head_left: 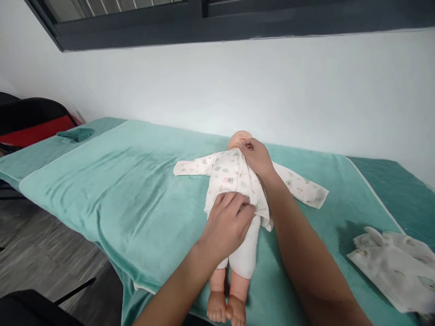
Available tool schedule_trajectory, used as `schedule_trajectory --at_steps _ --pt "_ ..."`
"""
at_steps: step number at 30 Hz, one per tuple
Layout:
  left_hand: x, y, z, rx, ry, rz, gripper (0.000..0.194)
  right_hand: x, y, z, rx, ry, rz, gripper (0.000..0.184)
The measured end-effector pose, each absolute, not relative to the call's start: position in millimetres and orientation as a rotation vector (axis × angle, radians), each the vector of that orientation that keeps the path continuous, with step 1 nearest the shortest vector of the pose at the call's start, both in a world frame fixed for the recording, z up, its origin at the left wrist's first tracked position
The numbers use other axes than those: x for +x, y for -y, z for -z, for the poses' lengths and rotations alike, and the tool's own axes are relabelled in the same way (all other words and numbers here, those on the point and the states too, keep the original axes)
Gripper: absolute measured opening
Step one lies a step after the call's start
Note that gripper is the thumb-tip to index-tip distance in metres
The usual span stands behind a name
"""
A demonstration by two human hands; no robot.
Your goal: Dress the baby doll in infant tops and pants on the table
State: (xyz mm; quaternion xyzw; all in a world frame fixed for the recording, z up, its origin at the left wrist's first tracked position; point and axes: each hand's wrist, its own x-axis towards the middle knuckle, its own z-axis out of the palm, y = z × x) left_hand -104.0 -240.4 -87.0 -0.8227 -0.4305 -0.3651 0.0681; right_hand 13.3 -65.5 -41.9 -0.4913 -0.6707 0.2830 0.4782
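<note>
A baby doll lies on its back on a teal towel-covered table, head toward the wall, bare feet at the near edge. It wears a white printed shirt with sleeves spread to both sides. My left hand is closed on the shirt's lower hem over the doll's belly, fingers pinching the fabric. My right hand is closed on the shirt's collar by the doll's neck.
A folded white printed garment lies on the towel at the right. A small teal cloth sits at the far left end. A black and red chair stands left of the table. Wall and window frame behind.
</note>
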Motion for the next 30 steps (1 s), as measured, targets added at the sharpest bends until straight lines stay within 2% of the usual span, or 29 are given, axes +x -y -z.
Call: schedule_trajectory --at_steps 6,9,15,19,24,30 --pt "-113.9 244.7 86.8 -2.556 1.318 1.382 0.015 21.3 80.3 46.6 -1.191 1.790 -0.607 0.021" --pt "-125.3 245.9 95.8 -2.458 1.395 1.580 0.019 26.8 93.5 55.3 -1.166 1.872 -0.560 0.036" --pt "-158.2 233.2 120.7 -2.008 2.154 2.108 0.033 57.2 145.4 88.4 -1.142 1.904 -0.688 0.066" --pt "-169.3 225.4 120.3 -1.984 2.463 2.318 0.042 88.9 180.3 115.9 -1.194 1.957 -0.661 0.064" --pt "-171.5 226.1 121.9 -2.049 2.394 2.425 0.039 116.4 215.0 130.1 -1.305 2.033 -0.441 0.059" --pt "-171.2 240.1 126.8 -2.320 2.256 2.599 0.063 108.8 245.8 122.0 -1.318 2.057 -0.343 0.064"
